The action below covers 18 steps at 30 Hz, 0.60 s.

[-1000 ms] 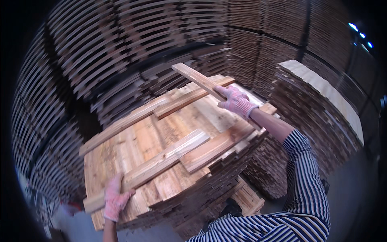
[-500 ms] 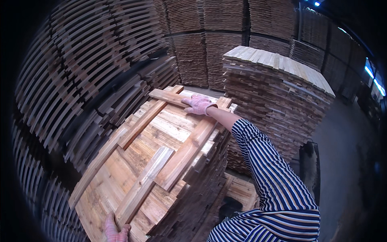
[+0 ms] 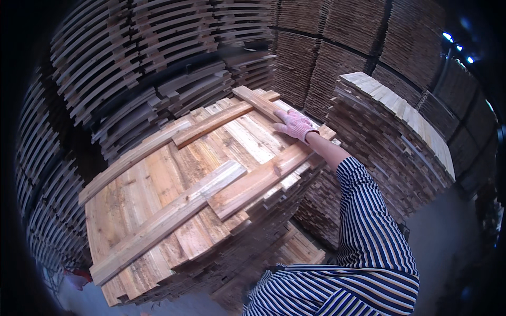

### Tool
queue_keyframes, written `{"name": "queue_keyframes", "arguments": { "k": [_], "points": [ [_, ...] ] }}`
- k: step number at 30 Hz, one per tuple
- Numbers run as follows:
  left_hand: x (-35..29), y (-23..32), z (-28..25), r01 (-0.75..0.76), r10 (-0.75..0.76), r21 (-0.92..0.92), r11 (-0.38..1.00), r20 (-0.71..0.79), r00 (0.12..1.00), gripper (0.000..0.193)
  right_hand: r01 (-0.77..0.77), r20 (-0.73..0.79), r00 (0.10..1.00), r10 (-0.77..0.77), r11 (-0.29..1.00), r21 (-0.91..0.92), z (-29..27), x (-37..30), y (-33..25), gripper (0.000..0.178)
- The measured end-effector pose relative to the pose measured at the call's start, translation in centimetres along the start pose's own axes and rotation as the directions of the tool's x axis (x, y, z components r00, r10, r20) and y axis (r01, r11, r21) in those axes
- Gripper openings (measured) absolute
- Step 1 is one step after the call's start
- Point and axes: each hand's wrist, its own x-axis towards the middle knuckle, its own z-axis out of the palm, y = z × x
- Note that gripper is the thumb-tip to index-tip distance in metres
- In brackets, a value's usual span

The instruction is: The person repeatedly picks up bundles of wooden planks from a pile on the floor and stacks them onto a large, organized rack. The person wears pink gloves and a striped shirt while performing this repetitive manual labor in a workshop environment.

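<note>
My right hand (image 3: 297,126), in a pink knitted glove, is at the far right end of a wood stack. Its thumb and fingers span a short wooden board (image 3: 255,101) lying across the far end. Beneath lies a layer of flat planks (image 3: 158,179) set side by side. Two rows of long boards rest on it: a far row with one board (image 3: 213,125) and another (image 3: 132,158), and a near row with a wide board (image 3: 269,176) and a narrower board (image 3: 168,221) overlapping at their ends. My left hand is out of sight.
A taller stack of planks (image 3: 390,142) stands to the right. Slatted wood piles (image 3: 158,37) rise at the left and back. More boards (image 3: 300,245) lie low beside my body. Grey floor (image 3: 432,231) shows at the right.
My left hand, earlier at the near end of the narrower board, has left the view. The view has turned, so the stack appears shifted. My right hand stays at the short board.
</note>
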Motion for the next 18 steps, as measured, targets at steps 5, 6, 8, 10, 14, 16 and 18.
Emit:
{"name": "queue_keyframes", "arguments": {
  "k": [5, 6, 8, 10, 14, 16, 18],
  "points": [
    [-26.1, -7.1, -12.1, 0.640, -0.721, 0.399, 0.656, 0.082, 0.688, 0.062, 0.039, -0.119, 0.991, -0.059, 0.985, -0.168, 1.0, 0.4, -5.9, 0.071],
    [-32.0, -7.8, -15.2, 0.674, -0.780, 0.436, 0.596, 0.116, 0.615, 0.061, 0.076, -0.088, 0.991, -0.097, 0.975, -0.210, -0.5, 0.1, -7.0, 0.063],
    [-40.4, -4.0, -16.7, 0.626, -0.864, 0.601, 0.496, 0.270, 0.426, 0.047, 0.053, -0.227, 0.965, -0.128, 0.949, -0.311, -1.7, -1.9, -2.5, 0.059],
    [-40.5, 1.5, -16.4, 0.432, -0.894, 0.797, 0.422, 0.446, 0.051, 0.039, 0.187, -0.441, 0.846, -0.300, 0.941, -0.281, -2.3, -4.7, -3.2, 0.055],
    [-45.8, 12.2, -17.2, 0.692, -0.693, -0.073, -0.718, -0.008, -0.720, 0.048, 0.776, -0.598, 0.366, -0.713, 0.589, -0.227, -2.0, -15.6, -15.7, 0.050],
    [-48.7, 14.7, -18.2, 0.625, -0.635, -0.238, -0.743, -0.042, -0.771, 0.049, 0.961, -0.548, 0.140, -0.824, 0.247, -0.126, -0.6, -23.0, -20.2, 0.051],
    [-50.2, 14.8, -18.4, 0.575, -0.611, -0.378, -0.726, -0.030, -0.791, 0.047, 0.992, -0.416, 0.057, -0.908, 0.006, 0.123, 2.9, -29.4, -24.0, 0.055]
  ]
}}
